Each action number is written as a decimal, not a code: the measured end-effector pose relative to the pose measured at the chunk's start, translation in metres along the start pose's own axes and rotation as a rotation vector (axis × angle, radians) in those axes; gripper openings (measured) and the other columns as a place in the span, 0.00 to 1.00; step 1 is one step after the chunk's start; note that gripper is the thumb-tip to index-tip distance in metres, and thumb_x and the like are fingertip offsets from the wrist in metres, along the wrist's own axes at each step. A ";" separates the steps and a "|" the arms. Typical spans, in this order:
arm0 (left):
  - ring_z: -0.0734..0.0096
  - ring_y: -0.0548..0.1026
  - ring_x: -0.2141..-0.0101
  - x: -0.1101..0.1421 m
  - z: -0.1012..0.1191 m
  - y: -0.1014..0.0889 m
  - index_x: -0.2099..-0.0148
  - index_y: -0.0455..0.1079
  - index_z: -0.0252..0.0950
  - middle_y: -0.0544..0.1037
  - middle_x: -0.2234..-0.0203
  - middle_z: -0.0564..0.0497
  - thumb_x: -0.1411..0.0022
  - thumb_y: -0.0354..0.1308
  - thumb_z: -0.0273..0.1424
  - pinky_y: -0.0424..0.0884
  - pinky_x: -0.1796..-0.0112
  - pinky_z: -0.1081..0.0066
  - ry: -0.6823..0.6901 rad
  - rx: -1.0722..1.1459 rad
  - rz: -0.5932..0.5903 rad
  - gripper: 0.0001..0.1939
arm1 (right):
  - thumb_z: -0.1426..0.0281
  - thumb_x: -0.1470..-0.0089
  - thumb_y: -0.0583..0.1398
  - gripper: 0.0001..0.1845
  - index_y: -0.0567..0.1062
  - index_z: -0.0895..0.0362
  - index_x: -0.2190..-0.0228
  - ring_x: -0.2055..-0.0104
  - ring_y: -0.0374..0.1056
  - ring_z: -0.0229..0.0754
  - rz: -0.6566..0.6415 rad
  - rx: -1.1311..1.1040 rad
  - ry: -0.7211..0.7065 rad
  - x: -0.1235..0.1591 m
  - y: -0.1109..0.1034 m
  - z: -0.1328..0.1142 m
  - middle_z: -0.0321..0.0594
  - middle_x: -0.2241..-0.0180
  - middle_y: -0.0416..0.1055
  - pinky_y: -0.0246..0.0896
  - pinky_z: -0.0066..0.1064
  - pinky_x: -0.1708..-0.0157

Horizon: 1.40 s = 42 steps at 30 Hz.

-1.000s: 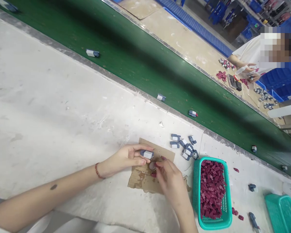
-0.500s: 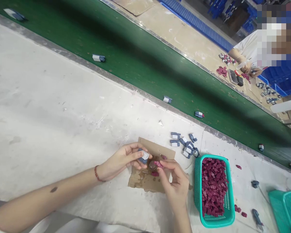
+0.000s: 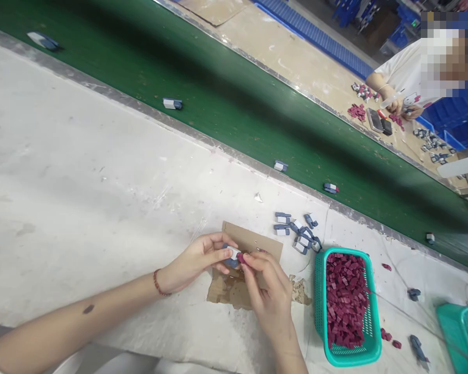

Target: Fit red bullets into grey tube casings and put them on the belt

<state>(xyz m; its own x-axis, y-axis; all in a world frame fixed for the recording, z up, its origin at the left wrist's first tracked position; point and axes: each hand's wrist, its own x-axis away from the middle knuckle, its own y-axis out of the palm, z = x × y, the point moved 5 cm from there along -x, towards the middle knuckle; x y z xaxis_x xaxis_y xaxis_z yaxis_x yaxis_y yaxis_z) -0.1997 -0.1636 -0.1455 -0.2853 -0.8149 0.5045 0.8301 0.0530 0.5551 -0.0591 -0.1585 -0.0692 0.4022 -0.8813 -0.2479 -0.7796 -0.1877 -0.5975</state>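
My left hand [image 3: 203,258] is closed on a small blue-and-white plastic part [image 3: 231,254], held above a stained piece of cardboard [image 3: 230,292]. Between the fingertips of my right hand [image 3: 267,285] is a small dark-red plastic piece [image 3: 241,257], which meets the right end of the blue-and-white part. Whether it sits inside that end I cannot tell. The hands cover much of the cardboard's middle. To the right stands a green plastic basket [image 3: 319,306] holding many similar dark-red pieces [image 3: 345,301].
Several blue-and-white parts [image 3: 302,240] lie in a cluster behind the basket. A green conveyor belt [image 3: 218,111] crosses beyond, carrying spaced parts. Another green basket [image 3: 458,327] is at the far right. Across the belt, a co-worker's hands [image 3: 395,106] are over a bench with parts.
My right hand has moved left, bringing the dark-red piece against the blue-and-white part. Parts on the conveyor have shifted to the right.
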 end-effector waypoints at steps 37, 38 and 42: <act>0.57 0.78 0.59 -0.126 0.120 0.060 0.55 0.72 0.29 0.80 0.60 0.49 0.37 0.53 0.46 0.73 0.56 0.67 0.664 -1.161 0.237 0.24 | 0.74 0.42 0.51 0.13 0.74 0.56 0.61 0.61 0.66 0.53 0.179 0.709 0.408 0.074 -0.147 0.099 0.48 0.62 0.71 0.64 0.44 0.62; 0.55 0.77 0.57 -0.138 0.123 0.065 0.55 0.72 0.29 0.80 0.59 0.49 0.36 0.51 0.44 0.71 0.53 0.65 0.685 -1.218 0.236 0.22 | 0.74 0.41 0.51 0.13 0.74 0.56 0.61 0.61 0.66 0.52 0.175 0.724 0.417 0.077 -0.147 0.101 0.47 0.63 0.71 0.64 0.43 0.63; 0.48 0.65 0.43 -0.176 0.126 0.084 0.59 0.74 0.31 0.74 0.48 0.41 0.38 0.54 0.32 0.55 0.40 0.53 0.781 -1.323 0.223 0.11 | 0.72 0.40 0.49 0.13 0.73 0.55 0.66 0.62 0.67 0.50 0.212 0.654 0.461 0.081 -0.143 0.103 0.45 0.66 0.72 0.64 0.41 0.63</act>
<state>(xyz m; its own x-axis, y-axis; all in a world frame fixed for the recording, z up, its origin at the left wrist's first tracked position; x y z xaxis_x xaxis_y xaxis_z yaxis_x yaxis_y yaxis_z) -0.1401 0.0569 -0.1046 -0.1403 -0.9703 -0.1973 0.7566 0.0234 -0.6534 0.1342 -0.1586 -0.0828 -0.0704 -0.9857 -0.1528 -0.3227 0.1675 -0.9316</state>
